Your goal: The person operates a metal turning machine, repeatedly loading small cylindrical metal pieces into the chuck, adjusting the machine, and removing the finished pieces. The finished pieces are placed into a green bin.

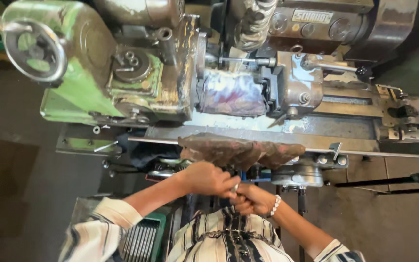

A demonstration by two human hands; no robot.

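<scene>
I stand at a green metal lathe (78, 92), looking down at it. My left hand (208, 178) and my right hand (252, 199) meet close to my chest, below the lathe bed, fingers curled together around something small and pale that I cannot make out. A white bead bracelet (274, 205) circles my right wrist. Just above my hands a dirty brown rag (238, 150) lies draped over the front rail of the bed. Farther up, a shiny cylindrical workpiece (231, 93) sits in the chuck next to the tool post (297, 82).
A handwheel (35, 51) sticks out at the lathe's upper left end. The carriage handwheel (297, 175) hangs below the bed right of my hands. A green crate with metal slats (144, 240) sits at my lower left on the dark floor.
</scene>
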